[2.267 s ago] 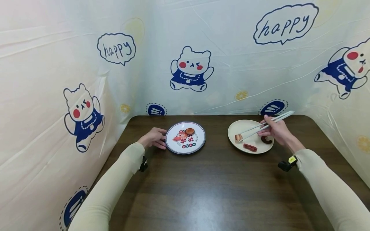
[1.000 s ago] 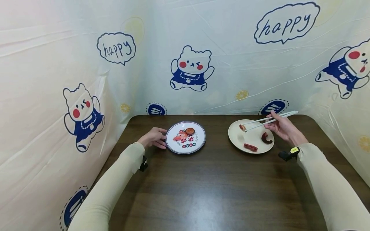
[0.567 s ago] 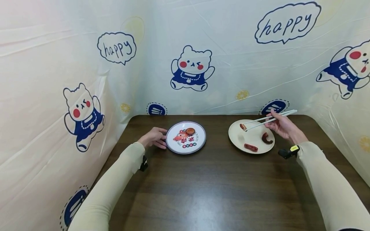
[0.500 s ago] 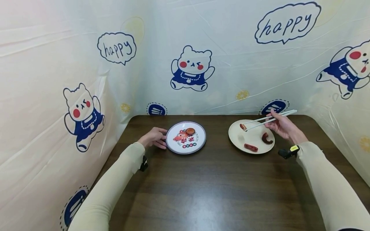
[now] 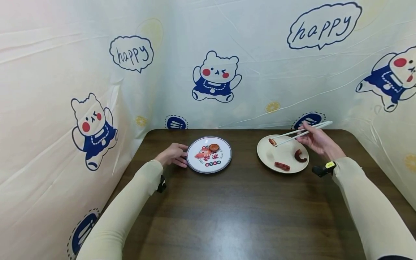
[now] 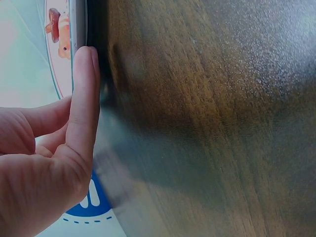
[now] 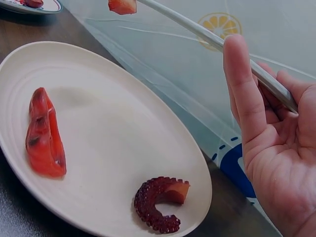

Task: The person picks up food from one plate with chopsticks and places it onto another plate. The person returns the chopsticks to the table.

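Observation:
My right hand [image 5: 316, 140] holds a pair of pale chopsticks [image 5: 300, 133], whose tips grip a small reddish-brown food piece [image 5: 272, 142] over the far left of a cream plate [image 5: 272, 164]. In the right wrist view, this piece [image 7: 122, 6] appears beyond the plate's rim. On that plate lie a red sausage-like piece [image 7: 44, 133] with dark marks and a curled dark-red octopus tentacle [image 7: 155, 205]. My left hand [image 5: 173, 154] touches the left rim of a blue-rimmed white plate [image 5: 195, 148], one finger [image 6: 83, 98] straight along its edge. This printed plate carries a round brown piece [image 5: 213, 148].
Both plates stand near the far edge of a dark wooden table [image 5: 221, 202], with bare wood between them. A pale printed cloth [image 5: 253, 54] hangs behind the table and along both sides.
The chopsticks have raised the food piece from the cream plate's left part and carried it slightly farther back, tilting it. My right hand rose a little. The left hand and both plates stayed put.

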Demonstrator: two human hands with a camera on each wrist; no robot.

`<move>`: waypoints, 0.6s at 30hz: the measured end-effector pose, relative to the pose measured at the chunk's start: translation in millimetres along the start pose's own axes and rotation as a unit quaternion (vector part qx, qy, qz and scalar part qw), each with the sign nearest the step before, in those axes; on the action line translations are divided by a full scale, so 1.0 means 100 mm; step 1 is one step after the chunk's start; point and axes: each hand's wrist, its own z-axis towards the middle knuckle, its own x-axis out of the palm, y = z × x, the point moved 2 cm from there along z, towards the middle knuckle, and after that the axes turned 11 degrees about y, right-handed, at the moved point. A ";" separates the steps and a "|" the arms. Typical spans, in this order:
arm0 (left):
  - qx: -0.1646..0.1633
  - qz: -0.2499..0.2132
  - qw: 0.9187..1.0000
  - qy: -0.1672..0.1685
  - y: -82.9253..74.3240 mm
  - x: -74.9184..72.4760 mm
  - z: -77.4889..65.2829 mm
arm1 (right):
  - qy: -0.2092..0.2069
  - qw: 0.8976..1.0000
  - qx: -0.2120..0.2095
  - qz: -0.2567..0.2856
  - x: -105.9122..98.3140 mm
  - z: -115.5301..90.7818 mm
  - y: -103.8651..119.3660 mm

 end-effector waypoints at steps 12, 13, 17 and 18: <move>-0.002 0.003 1.000 0.002 -0.01 0.00 0.00 | 0.013 1.000 0.007 -0.003 0.09 0.12 0.02; -0.002 0.004 1.000 0.002 -0.01 0.00 0.00 | 0.012 1.000 0.007 -0.002 0.10 0.13 0.01; -0.005 0.006 1.000 0.002 -0.01 0.00 0.00 | 0.006 1.000 0.010 -0.002 0.12 0.17 0.00; -0.005 0.006 1.000 0.002 -0.01 0.00 0.00 | 0.002 1.000 0.010 -0.005 0.12 0.18 0.00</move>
